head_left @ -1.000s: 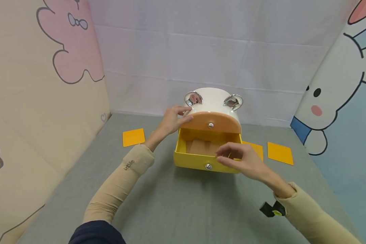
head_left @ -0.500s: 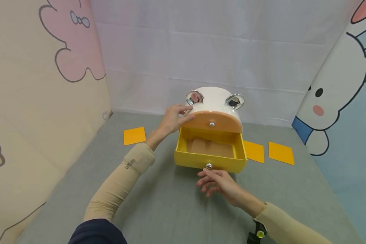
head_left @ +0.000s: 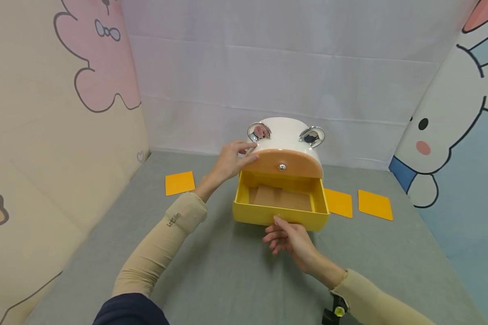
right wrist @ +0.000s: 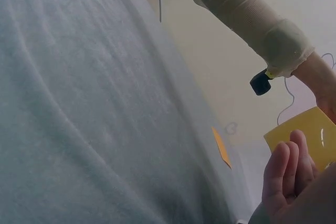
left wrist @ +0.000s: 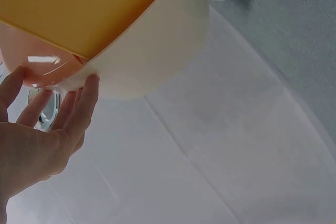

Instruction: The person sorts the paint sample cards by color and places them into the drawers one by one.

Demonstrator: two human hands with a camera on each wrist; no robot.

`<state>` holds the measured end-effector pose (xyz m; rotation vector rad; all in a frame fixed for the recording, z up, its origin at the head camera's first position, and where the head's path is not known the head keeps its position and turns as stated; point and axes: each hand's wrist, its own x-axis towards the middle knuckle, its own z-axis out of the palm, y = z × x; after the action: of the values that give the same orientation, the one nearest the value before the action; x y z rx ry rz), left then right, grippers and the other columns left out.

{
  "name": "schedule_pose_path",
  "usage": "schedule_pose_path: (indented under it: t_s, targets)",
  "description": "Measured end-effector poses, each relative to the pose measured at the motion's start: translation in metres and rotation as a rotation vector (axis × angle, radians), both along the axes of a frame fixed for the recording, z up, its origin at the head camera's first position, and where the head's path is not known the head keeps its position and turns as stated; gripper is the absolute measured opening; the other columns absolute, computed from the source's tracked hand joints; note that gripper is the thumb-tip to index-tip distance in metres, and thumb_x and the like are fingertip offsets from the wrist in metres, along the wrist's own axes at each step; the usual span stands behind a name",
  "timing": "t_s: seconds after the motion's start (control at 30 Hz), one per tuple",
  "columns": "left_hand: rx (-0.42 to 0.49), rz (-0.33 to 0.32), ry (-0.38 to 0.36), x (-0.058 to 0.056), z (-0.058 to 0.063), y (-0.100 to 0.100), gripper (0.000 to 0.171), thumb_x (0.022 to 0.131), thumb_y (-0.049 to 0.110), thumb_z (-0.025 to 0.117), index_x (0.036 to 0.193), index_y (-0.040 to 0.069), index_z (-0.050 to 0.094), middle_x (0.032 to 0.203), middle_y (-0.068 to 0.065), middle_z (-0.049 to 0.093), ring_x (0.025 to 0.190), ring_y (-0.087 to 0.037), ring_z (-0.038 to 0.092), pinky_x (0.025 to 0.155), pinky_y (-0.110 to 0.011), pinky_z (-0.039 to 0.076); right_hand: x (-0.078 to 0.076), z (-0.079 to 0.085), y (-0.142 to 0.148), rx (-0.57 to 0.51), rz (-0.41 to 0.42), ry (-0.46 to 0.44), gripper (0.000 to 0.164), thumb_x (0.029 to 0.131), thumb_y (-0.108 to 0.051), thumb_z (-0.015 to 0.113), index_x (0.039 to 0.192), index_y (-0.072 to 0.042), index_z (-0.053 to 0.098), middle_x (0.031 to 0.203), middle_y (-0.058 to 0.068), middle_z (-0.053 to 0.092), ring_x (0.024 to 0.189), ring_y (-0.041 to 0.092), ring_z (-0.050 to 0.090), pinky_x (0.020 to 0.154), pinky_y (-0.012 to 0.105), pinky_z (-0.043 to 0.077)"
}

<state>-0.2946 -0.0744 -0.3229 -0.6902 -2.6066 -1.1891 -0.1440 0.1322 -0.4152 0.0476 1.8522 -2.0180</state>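
A small white cabinet [head_left: 284, 133] with shiny silver ears stands toward the back of the table. Its upper drawer [head_left: 301, 164], orange with a round knob [head_left: 282, 167], is closed. The yellow lower drawer [head_left: 254, 214] is pulled out, with brown cardboard [head_left: 293, 199] inside. My left hand [head_left: 229, 160] rests on the cabinet's upper left side, thumb at the orange front; in the left wrist view its fingers [left wrist: 86, 100] lie extended along the white shell. My right hand [head_left: 297, 243] is at the yellow front, thumb over the lower knob, which it hides, the other fingers loosely bent below.
An orange square card [head_left: 180, 183] lies left of the cabinet. Two more lie to the right, one card [head_left: 338, 202] beside the drawer and another card [head_left: 375, 204] farther out. Grey cloth [head_left: 236, 280] covers the table, and a white curtain [head_left: 195, 81] hangs behind.
My right hand has come down and left from above the drawer's right side to its front, and the thumb then rose slightly over the knob. The left hand has stayed on the cabinet.
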Motion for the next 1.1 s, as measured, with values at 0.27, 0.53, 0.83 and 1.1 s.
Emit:
schedule_pose_path:
  t_s: [0.27, 0.53, 0.83, 1.1]
  targets:
    - [0.003, -0.001, 0.002, 0.000, -0.001, 0.000, 0.041, 0.090, 0.027, 0.068, 0.126, 0.008, 0.065, 0.126, -0.014, 0.064, 0.109, -0.032, 0.063, 0.093, -0.044, 0.053, 0.000, 0.001, -0.004, 0.029, -0.060, 0.007, 0.054, 0.094, -0.046, 0.056, 0.099, 0.007, 0.064, 0.074, 0.002, 0.073, 0.059, 0.015, 0.060, 0.059, 0.028, 0.054]
    - [0.004, 0.002, -0.007, 0.001, 0.000, 0.000, 0.041, 0.090, 0.027, 0.068, 0.126, 0.009, 0.065, 0.126, -0.014, 0.064, 0.110, -0.032, 0.063, 0.093, -0.043, 0.053, -0.006, 0.002, -0.003, 0.012, -0.080, 0.008, 0.051, 0.095, -0.043, 0.056, 0.098, 0.007, 0.063, 0.072, 0.002, 0.073, 0.057, 0.014, 0.059, 0.057, 0.028, 0.053]
    - [0.003, 0.001, -0.011, 0.000, 0.000, 0.000, 0.041, 0.089, 0.027, 0.069, 0.126, 0.008, 0.065, 0.125, -0.015, 0.064, 0.109, -0.033, 0.062, 0.093, -0.046, 0.052, -0.020, 0.001, -0.001, -0.006, -0.094, 0.011, 0.049, 0.095, -0.041, 0.057, 0.097, 0.007, 0.063, 0.072, 0.002, 0.073, 0.056, 0.014, 0.058, 0.057, 0.028, 0.053]
    - [0.006, 0.005, -0.012, 0.000, 0.000, 0.000, 0.041, 0.089, 0.027, 0.069, 0.126, 0.008, 0.065, 0.125, -0.015, 0.064, 0.109, -0.033, 0.062, 0.094, -0.046, 0.052, -0.034, 0.001, 0.001, -0.025, -0.071, 0.031, 0.045, 0.096, -0.041, 0.056, 0.093, 0.003, 0.065, 0.073, 0.002, 0.073, 0.057, 0.014, 0.058, 0.058, 0.027, 0.052]
